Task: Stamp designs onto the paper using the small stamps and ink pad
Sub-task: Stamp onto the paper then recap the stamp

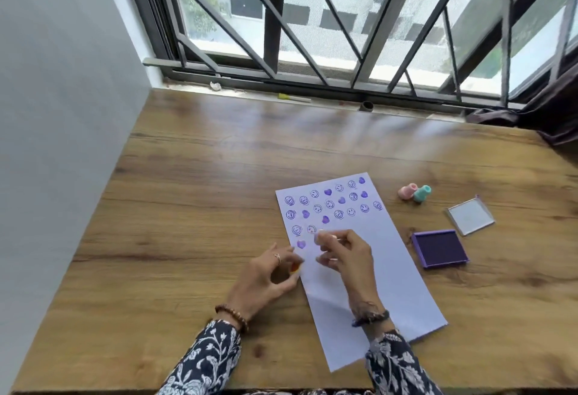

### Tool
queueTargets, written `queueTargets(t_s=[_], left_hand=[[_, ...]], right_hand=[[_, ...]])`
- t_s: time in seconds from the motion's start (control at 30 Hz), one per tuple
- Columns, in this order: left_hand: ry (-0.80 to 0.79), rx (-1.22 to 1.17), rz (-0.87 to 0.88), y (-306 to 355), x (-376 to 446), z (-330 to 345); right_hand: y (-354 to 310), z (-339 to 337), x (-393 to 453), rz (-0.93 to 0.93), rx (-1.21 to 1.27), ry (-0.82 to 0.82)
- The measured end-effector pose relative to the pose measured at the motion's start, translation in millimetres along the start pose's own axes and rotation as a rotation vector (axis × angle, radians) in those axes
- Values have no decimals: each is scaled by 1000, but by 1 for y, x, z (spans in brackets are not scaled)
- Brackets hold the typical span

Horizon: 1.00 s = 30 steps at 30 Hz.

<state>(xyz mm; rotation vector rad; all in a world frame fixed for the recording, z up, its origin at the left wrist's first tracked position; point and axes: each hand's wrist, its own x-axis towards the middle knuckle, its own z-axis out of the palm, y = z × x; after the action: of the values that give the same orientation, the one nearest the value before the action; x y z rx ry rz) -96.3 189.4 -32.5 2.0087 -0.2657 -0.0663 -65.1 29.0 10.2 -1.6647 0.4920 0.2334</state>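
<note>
A white sheet of paper (375,272) lies on the wooden table, its upper part covered with rows of purple smiley and heart prints. My right hand (345,254) pinches a small pale stamp (319,237) over the paper, just below the lowest smiley print. At the paper's left edge, my left hand (269,276) curls around a small orange stamp (295,267). The open purple ink pad (439,248) sits to the right of the paper. Its clear lid (470,216) lies behind it. A pink stamp (407,191) and a teal stamp (422,193) stand together further back.
The table (203,194) butts against a grey wall on the left and a barred window at the back. A yellow-green marker (294,98) and a small dark cap (366,106) lie on the sill. A dark curtain (538,113) bunches at the far right.
</note>
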Motion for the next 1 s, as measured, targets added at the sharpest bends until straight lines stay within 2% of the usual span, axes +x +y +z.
queueTargets(t_s=[0.03,0.1,0.2,0.27,0.37,0.57,0.77,0.87,1.0], left_hand=[[45,8,-12,4,-2,1],[165,-39,-89,15,-2,7],[283,-464,-362,38,6,24],[300,-720,-467,51,12,37],[242,-858,-498,64,18,50],[66,-884,-434,85,27,70],[22,-819,-358,99,45,95],[-46,-761,-339,100,53,105],[-32,-694,-348,103,67,119]], right_hand=[[2,-9,-4,45,125,-17],[3,-25,-10,86,224,-71],[1,-43,-19,28,207,-172],[0,-52,-26,-52,160,-224],[-5,-64,-31,-158,77,-218],[-16,-103,-36,-281,-9,-149],[-19,-136,-33,-363,-135,-81],[-17,-149,-25,-332,-149,-79],[-13,-165,-7,-213,-75,-132]])
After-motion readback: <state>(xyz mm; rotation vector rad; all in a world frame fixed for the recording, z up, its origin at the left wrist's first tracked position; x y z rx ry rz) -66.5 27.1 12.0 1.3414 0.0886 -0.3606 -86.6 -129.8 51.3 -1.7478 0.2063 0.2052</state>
